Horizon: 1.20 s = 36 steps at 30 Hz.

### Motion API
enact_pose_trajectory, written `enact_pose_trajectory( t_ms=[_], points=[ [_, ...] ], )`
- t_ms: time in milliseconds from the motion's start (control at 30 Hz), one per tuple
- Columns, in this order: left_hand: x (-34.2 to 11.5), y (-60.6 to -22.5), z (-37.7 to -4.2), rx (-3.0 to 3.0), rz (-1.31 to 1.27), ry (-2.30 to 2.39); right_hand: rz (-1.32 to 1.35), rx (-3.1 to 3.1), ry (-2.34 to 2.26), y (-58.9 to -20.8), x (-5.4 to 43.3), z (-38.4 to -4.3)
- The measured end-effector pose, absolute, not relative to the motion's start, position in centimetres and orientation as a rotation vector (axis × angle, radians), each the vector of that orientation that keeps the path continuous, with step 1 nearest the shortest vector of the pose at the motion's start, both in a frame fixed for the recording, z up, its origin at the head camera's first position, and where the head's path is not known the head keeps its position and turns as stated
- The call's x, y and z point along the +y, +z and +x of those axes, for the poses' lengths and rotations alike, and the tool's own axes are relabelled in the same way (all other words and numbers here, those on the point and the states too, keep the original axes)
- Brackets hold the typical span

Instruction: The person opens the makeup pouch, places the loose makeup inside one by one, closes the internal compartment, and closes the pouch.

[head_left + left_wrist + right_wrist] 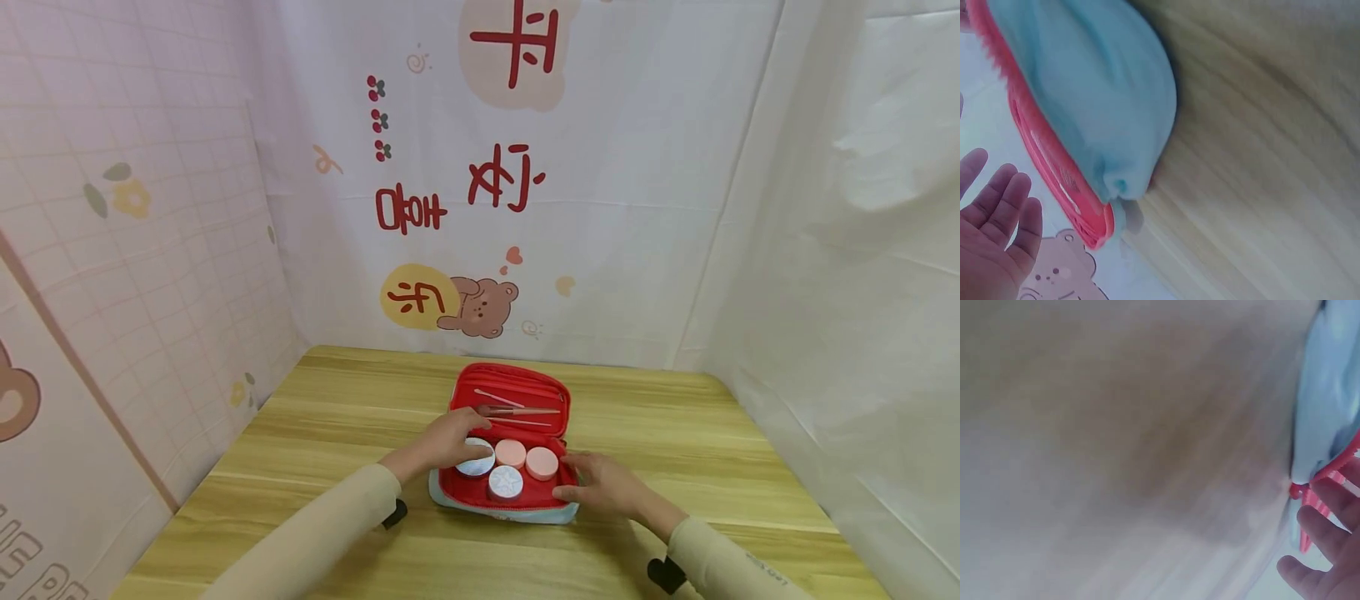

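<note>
A pouch (525, 516), light blue outside and red inside, lies unzipped with its lid tipped back. In it sit a large pale round case (474, 457), a smaller white round case with a star pattern (506, 483) and two pink round containers (542, 463). My left hand (450, 439) reaches over the pouch's left side, its fingers loosely spread above the large case. At the right rim is my right hand (606, 487), fingertips right at the red edge. Its fingers look spread in the right wrist view.
Brushes (521, 411) and a thin white stick (498, 397) lie in the lid's inner side. The pouch rests on a wood-grain table (360, 400). White printed cloth (630, 250) hangs behind the table and along both sides.
</note>
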<state>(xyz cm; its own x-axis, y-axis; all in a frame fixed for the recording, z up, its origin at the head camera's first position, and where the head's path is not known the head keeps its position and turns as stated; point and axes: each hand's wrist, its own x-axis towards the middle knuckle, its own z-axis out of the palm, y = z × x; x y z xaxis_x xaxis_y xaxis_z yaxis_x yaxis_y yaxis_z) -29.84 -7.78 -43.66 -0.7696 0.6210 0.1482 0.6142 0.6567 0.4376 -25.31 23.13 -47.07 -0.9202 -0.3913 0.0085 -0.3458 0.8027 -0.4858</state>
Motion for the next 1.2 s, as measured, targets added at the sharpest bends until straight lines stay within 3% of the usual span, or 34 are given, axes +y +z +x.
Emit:
enact_pose_trajectory(
  t_ms=[367, 867, 1200],
  points=[
    [-9.2, -43.5, -31.7, 2.908, 0.840, 0.861, -0.586, 2.983, -0.835, -45.5, 22.6, -28.1],
    [-10.3, -44.1, -35.2, 2.879, 0.451, 0.957, -0.186, 2.982, -0.843, -44.1, 21.6, -32.8],
    [-9.8, -45.0, -36.5, 2.812, 0.260, 1.007, -0.125, 2.909, -0.944, -43.8, 21.1, -33.7]
  ],
)
